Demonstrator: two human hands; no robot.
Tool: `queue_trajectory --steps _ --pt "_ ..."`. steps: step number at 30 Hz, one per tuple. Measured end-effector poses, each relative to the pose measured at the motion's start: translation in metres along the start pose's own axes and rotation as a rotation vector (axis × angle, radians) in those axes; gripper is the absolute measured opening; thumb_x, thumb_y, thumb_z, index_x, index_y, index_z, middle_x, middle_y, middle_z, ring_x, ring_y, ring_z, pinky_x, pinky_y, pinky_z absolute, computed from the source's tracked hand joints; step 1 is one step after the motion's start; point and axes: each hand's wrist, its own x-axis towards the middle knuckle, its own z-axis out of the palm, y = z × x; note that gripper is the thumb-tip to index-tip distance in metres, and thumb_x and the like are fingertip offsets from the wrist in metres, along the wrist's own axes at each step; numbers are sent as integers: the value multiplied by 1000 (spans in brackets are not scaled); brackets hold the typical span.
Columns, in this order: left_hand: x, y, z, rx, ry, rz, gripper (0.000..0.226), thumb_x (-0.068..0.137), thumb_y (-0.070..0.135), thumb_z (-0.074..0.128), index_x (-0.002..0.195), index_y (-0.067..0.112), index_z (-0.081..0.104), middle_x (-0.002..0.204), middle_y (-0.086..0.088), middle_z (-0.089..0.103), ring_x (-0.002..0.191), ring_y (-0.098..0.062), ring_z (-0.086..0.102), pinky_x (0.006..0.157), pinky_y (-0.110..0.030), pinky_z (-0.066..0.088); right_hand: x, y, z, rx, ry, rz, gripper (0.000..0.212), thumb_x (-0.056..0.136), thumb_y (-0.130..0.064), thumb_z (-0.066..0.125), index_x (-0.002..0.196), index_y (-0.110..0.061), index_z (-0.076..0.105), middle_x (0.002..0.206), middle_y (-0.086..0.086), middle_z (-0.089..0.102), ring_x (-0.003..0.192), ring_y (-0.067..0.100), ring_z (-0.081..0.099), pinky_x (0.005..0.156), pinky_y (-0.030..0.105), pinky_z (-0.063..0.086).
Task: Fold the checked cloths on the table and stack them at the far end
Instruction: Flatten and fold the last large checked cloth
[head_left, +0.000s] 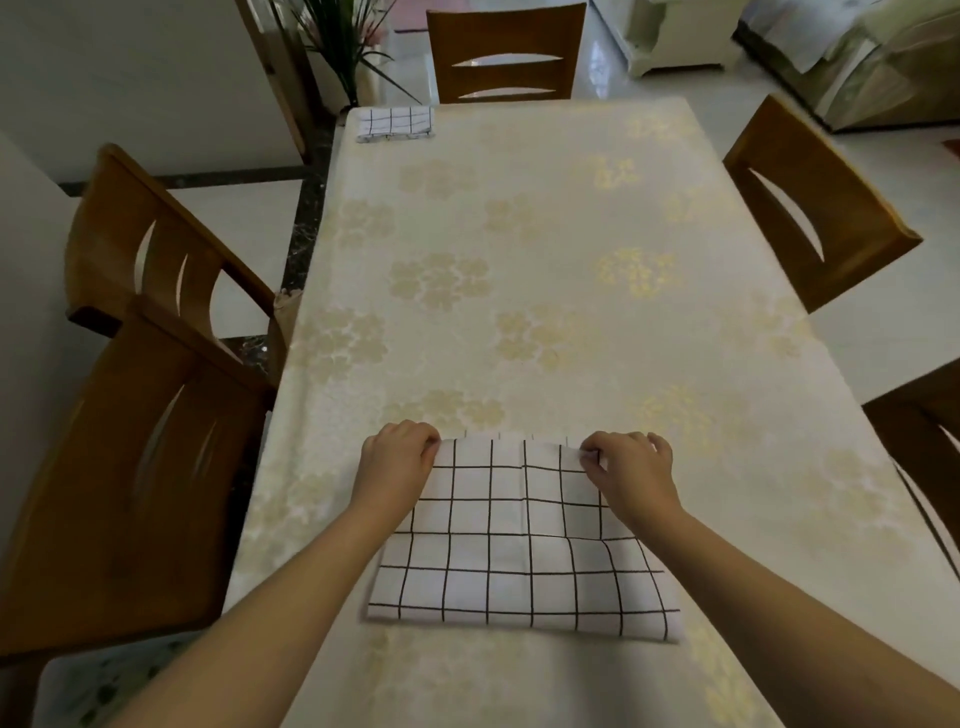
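A white cloth with black checks (519, 545) lies doubled over on the near part of the table (519, 260). Its folded edge faces me and its loose edges lie on the far side. My left hand (395, 462) pinches the far left corner of the upper layer. My right hand (631, 467) pinches the far right corner. A strip of the lower layer shows just beyond the upper edge. At the far left corner of the table sits a small stack of folded checked cloths (395, 123).
The table carries a cream cover with pale gold flowers. Wooden chairs stand around it: two at the left (156, 270), one at the far end (506, 54), two at the right (810, 202). A potted plant (343, 47) stands beyond the far left corner.
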Motion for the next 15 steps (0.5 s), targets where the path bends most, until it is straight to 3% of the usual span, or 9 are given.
queue_trajectory --steps 6,15 --pt "18 -16 20 23 -32 -20 17 99 26 52 104 21 68 100 6 66 96 -20 55 84 -34 39 18 9 18 -83 -23 45 22 99 -33 47 106 -30 67 97 -9 67 102 21 53 87 36 27" --pt "31 -21 30 23 9 22 12 96 23 59 100 18 70 97 2 66 92 -23 57 80 -38 44 16 17 37 -43 129 51 9 92 -28 62 93 -24 69 83 -5 66 88 25 54 84 37 26"
